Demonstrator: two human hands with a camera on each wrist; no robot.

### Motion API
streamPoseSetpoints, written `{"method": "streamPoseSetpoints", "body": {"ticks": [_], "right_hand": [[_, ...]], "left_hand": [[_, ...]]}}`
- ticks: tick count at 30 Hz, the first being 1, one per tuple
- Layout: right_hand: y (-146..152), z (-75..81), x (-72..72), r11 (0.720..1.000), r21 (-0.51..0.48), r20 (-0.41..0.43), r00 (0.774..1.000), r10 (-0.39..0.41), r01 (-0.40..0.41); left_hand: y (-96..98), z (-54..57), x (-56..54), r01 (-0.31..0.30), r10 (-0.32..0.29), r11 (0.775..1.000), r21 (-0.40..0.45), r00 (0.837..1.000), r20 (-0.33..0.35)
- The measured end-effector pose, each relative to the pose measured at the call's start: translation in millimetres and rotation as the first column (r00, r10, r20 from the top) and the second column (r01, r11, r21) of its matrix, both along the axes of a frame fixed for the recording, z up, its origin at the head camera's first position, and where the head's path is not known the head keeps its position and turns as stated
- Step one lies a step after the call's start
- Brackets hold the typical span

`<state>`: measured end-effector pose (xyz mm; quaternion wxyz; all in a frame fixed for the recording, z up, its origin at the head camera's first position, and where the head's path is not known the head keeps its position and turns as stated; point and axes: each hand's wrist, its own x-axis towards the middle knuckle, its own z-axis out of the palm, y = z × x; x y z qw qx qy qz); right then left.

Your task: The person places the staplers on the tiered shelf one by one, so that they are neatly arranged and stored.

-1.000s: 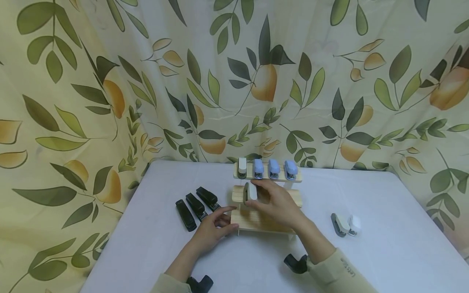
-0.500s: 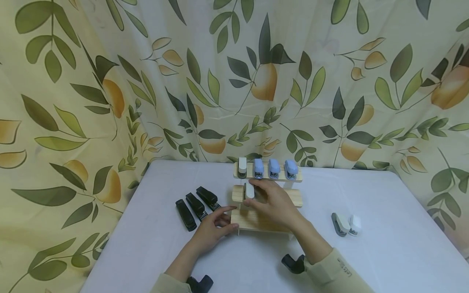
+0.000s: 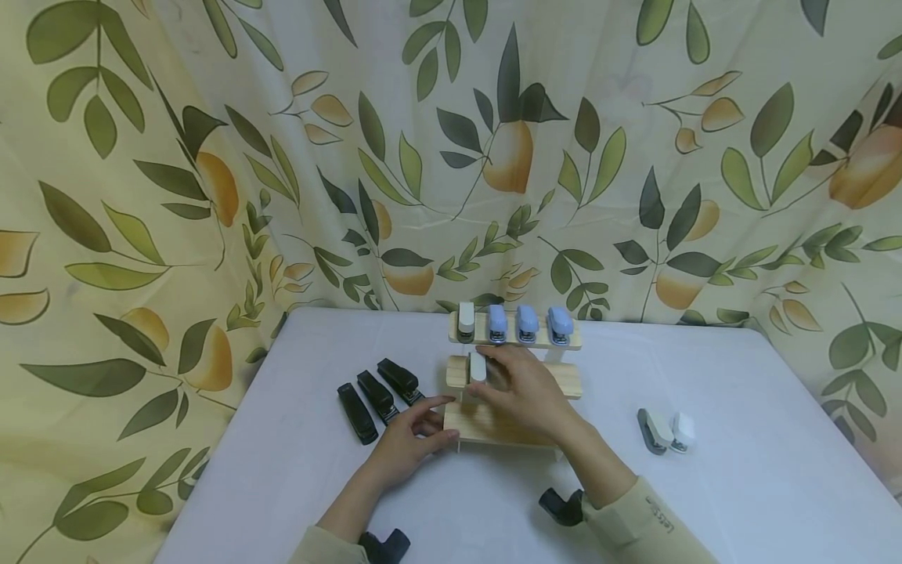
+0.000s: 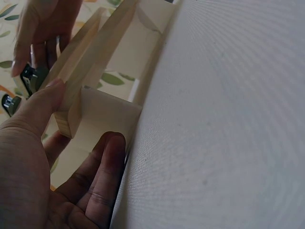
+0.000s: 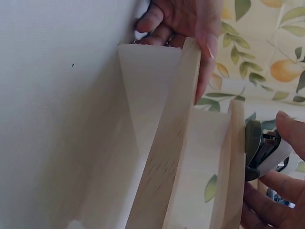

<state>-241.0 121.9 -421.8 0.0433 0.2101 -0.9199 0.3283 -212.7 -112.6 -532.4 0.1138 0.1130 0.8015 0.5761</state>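
A three-tier wooden rack (image 3: 496, 423) with pale side supports stands on the table. My right hand (image 3: 528, 388) pinches a white-topped, grey-green stapler (image 3: 478, 368) between thumb and fingers at the left end of the middle tier. In the right wrist view that stapler (image 5: 262, 148) sits right at the shelf's surface. My left hand (image 3: 412, 446) holds the rack's lower left end, the thumb along the board and the other fingers by the side support (image 4: 107, 112). On the top tier stand a white-topped stapler (image 3: 466, 323) and three blue staplers (image 3: 526, 323).
Three black staplers (image 3: 358, 413) lie left of the rack, close to my left hand. Off to the right are a grey-green stapler (image 3: 655, 432) and a white one (image 3: 682, 432), side by side. A leaf-patterned curtain (image 3: 451, 157) hangs behind the table.
My right hand has shifted the stapler slightly left and turned it straighter on the middle tier. My left hand keeps its place on the rack.
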Motion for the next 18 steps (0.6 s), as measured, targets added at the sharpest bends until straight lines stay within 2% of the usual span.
{"method": "streamPoseSetpoints", "body": {"ticks": [18], "right_hand": [[-1.4, 1.3, 0.9, 1.0, 0.021, -0.01, 1.0, 0.0, 0.0]], "left_hand": [[1.6, 3.3, 1.2, -0.013, 0.013, 1.0, 0.016, 1.0, 0.013]]}}
